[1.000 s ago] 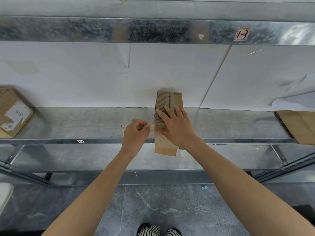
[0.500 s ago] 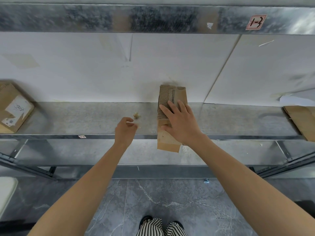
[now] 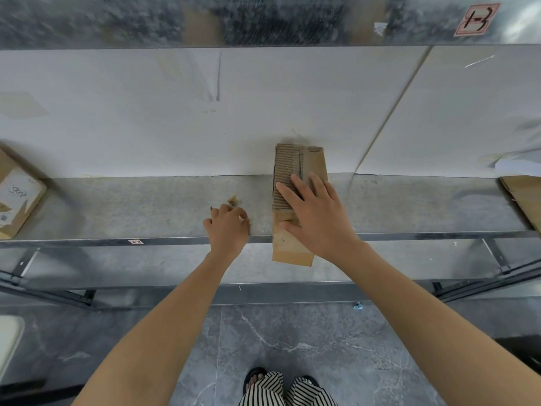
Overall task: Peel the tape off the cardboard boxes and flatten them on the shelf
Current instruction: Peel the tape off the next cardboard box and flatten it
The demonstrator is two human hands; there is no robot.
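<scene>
Shelf: grey metal shelf (image 3: 117, 206) against a white back panel (image 3: 146, 112), with grey marbled floor (image 3: 292, 341) below.
Flattened box (image 3: 292, 250): lies lengthwise on the shelf, its far end against the panel and its near end hanging over the front edge.
Right hand (image 3: 316, 218): palm down on the flattened box, fingers (image 3: 301, 186) straight and spread, pressing.
Left hand (image 3: 228, 230): on the shelf just left of the flattened box, fingers curled; cannot tell if they pinch anything.
Tape scrap (image 3: 233, 199): left of the flattened box, just beyond the left hand's knuckles.
Labelled box (image 3: 17, 200): far left of the flattened box.
Cardboard sheet (image 3: 524, 197): far right of it.
</scene>
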